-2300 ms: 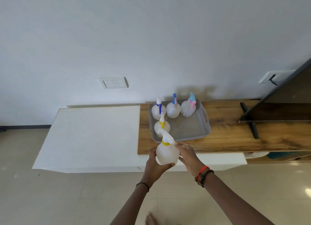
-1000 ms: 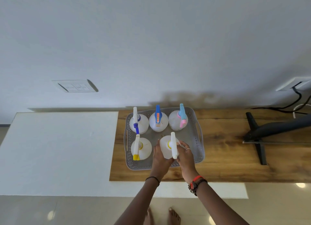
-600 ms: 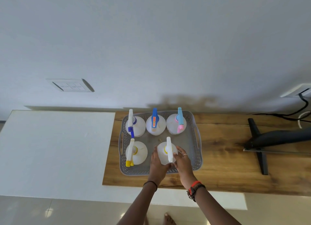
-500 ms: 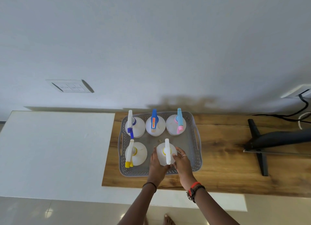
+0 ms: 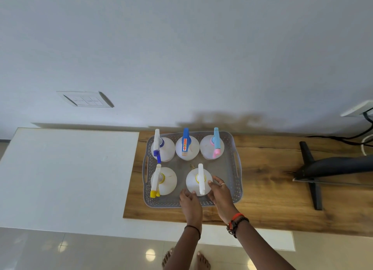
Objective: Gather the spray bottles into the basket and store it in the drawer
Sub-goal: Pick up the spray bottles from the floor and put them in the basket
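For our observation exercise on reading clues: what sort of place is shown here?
Probably a living room in a home: a cabinet with a wooden top stands against a plain wall, a flat screen's stand rests on it, and a switch plate sits on the wall.

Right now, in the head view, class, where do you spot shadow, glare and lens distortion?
Head view: a soft shadow lies on the wall behind the basket; round glare spots shine on the floor tiles; the wide lens skews the switch plate.

Left hand (image 5: 189, 200), right hand (image 5: 219, 191); both forward (fingers loose)
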{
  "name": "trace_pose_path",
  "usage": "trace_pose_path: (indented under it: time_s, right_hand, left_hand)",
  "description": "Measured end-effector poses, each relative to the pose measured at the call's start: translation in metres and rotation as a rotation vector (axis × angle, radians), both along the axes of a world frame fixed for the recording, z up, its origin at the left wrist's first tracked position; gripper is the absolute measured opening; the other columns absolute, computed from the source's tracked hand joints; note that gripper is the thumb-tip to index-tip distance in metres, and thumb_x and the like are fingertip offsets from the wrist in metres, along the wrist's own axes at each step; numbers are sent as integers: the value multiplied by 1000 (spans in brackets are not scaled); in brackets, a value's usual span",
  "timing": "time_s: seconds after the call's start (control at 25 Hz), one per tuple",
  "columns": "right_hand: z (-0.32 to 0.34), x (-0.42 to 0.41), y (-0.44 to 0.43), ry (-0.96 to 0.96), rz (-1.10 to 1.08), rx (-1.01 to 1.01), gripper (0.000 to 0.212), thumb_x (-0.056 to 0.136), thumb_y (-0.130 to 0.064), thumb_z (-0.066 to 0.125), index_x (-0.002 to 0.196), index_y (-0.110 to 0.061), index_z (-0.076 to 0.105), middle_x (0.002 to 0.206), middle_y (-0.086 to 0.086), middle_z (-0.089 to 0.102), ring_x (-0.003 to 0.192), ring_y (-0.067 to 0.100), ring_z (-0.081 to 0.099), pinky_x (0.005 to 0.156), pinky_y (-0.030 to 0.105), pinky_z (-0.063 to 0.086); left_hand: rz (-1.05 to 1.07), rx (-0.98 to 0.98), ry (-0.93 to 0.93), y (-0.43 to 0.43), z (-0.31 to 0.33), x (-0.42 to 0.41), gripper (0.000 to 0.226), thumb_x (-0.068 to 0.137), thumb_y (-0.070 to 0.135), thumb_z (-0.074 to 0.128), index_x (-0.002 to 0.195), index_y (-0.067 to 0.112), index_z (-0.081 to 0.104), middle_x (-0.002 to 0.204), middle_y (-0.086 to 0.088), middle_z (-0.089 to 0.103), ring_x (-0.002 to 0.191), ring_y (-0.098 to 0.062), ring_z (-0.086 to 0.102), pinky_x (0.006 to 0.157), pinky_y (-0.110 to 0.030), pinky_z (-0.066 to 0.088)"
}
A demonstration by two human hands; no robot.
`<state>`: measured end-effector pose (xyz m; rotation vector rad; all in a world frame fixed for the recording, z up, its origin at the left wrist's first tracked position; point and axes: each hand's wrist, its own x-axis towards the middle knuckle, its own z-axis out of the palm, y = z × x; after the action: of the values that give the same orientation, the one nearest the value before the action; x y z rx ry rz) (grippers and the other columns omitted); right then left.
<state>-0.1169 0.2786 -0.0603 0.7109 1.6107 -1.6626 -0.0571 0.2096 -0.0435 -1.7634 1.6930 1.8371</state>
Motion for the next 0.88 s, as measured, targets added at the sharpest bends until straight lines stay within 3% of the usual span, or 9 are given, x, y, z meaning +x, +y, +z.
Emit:
trace_pose_path:
  time_s: [0.24,0.48,0.68,0.88]
  right_hand:
    - [0,-2,-5,0,-2,-6,44,95,-11,54,139,-12,45,136,12,55,124,30,54,100,42,50]
    - [5,0,-14,-11,-8,-29,40,95,-11,54,135,-13,48,132,13,58,120,30,57,93,40,54]
    - [6,-2,-24,-18,-24,-35,39,96,-10,52,134,-12,47,132,14,58,120,31,57,100,46,50]
    - [10,-4,-28,-21,-36,-48,40,95,-9,52,135,-12,47,131,12,58,120,30,57,98,41,52]
  left_hand:
    - [149,81,-5,-5,-4,-11,40,97,15,50,135,5,40,135,-16,52,124,-30,49,106,-42,42]
    - [238,121,-6,-8,-1,-15,42,96,9,48,136,4,38,135,-16,53,124,-31,50,103,-41,42]
    - [243,145,24,-13,0,-19,49,96,14,51,141,6,33,138,-16,51,126,-31,48,102,-41,41]
    - [236,124,33,-18,-1,-21,48,96,13,51,140,5,35,137,-17,52,125,-32,49,103,-41,42]
